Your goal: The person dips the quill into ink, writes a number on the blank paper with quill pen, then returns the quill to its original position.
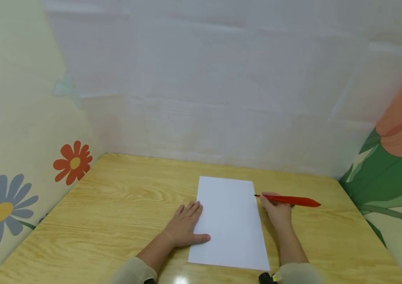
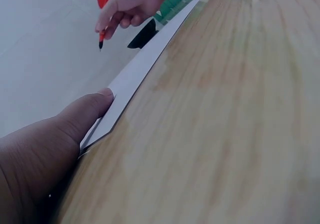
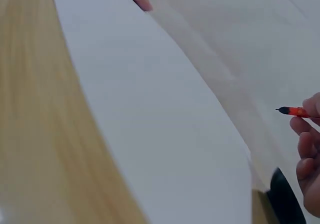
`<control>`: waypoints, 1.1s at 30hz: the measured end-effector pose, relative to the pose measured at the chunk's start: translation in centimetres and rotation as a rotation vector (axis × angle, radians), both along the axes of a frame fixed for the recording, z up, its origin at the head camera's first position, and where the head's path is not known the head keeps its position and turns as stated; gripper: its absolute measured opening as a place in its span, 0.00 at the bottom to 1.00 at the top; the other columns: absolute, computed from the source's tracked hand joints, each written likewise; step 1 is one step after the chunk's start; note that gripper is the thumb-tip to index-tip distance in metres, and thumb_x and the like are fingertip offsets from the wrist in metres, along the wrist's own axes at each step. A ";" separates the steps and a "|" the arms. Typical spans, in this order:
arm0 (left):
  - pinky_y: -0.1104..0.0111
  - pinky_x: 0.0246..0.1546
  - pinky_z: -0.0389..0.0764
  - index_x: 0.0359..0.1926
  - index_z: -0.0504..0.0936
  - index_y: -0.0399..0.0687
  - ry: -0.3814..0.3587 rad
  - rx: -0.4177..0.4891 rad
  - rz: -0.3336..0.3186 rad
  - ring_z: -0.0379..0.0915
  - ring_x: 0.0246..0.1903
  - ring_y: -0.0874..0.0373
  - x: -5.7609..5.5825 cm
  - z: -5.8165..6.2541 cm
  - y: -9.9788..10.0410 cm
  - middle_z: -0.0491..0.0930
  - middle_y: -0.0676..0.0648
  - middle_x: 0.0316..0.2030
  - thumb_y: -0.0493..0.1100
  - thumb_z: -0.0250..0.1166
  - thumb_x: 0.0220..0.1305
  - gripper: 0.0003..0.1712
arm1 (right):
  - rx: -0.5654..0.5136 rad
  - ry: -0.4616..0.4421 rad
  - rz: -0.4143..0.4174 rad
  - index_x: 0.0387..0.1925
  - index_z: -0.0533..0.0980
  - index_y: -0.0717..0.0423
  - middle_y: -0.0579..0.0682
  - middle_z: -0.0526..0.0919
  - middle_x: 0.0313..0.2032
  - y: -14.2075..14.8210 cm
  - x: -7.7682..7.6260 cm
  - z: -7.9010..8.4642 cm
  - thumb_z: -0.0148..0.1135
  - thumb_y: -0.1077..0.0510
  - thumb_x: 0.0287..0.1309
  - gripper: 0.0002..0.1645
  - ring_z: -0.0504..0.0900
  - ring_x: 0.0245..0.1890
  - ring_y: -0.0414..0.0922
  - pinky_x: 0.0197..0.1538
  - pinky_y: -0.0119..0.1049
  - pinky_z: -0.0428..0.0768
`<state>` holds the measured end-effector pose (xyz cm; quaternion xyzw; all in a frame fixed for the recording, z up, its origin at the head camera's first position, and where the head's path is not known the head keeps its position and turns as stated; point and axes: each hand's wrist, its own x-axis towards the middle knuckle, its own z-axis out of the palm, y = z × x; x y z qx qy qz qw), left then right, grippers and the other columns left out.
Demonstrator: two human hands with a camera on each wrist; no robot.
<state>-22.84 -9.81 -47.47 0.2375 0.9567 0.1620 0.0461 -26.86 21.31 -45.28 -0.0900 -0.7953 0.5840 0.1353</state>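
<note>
A blank white sheet of paper (image 1: 229, 225) lies upright on the wooden table. My left hand (image 1: 186, 228) rests flat along its left edge, fingers stretched and thumb (image 2: 90, 106) on the paper near the lower left. At the upper right edge my right hand (image 1: 279, 215) pinches a red pen (image 1: 303, 201) between thumb and fingers. The pen is nearly level in the head view, its broad red end pointing right and its fine black tip (image 3: 283, 110) pointing left. In the left wrist view the tip points down and stands above the sheet.
A dark object (image 2: 143, 34) shows below the right hand in the left wrist view, beside the paper. The wooden table (image 1: 115, 205) meets a white sheeted wall (image 1: 222, 86) behind. Flower-printed walls (image 1: 16, 118) close in the left and right sides.
</note>
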 end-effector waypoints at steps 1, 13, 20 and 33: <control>0.47 0.76 0.42 0.75 0.53 0.38 -0.001 -0.004 0.002 0.42 0.77 0.45 0.0 0.0 0.0 0.49 0.40 0.77 0.75 0.56 0.58 0.60 | -0.002 -0.004 -0.003 0.47 0.82 0.64 0.29 0.81 0.25 -0.4 -0.1 -0.1 0.68 0.57 0.58 0.18 0.76 0.26 0.31 0.32 0.25 0.76; 0.47 0.76 0.42 0.75 0.52 0.38 -0.006 -0.018 0.001 0.41 0.77 0.45 0.1 0.0 0.3 0.49 0.41 0.77 0.76 0.56 0.57 0.60 | -0.055 -0.020 -0.011 0.45 0.82 0.63 0.34 0.82 0.26 -3.9 -1.7 -0.6 0.68 0.58 0.56 0.16 0.74 0.20 0.34 0.26 0.26 0.76; 0.47 0.76 0.43 0.75 0.53 0.38 -0.006 -0.025 0.006 0.42 0.77 0.45 0.2 0.1 0.2 0.49 0.41 0.77 0.76 0.57 0.57 0.60 | -0.032 -0.056 0.000 0.47 0.82 0.61 0.41 0.82 0.28 -4.3 -2.7 -1.1 0.67 0.56 0.57 0.17 0.73 0.21 0.39 0.28 0.29 0.74; 0.46 0.76 0.44 0.75 0.53 0.37 0.000 0.003 0.000 0.43 0.77 0.44 0.4 0.2 0.0 0.50 0.40 0.77 0.76 0.57 0.57 0.60 | -0.024 -0.114 -0.029 0.49 0.82 0.58 0.60 0.83 0.42 -5.4 -4.5 -1.8 0.64 0.55 0.59 0.18 0.75 0.27 0.43 0.33 0.28 0.75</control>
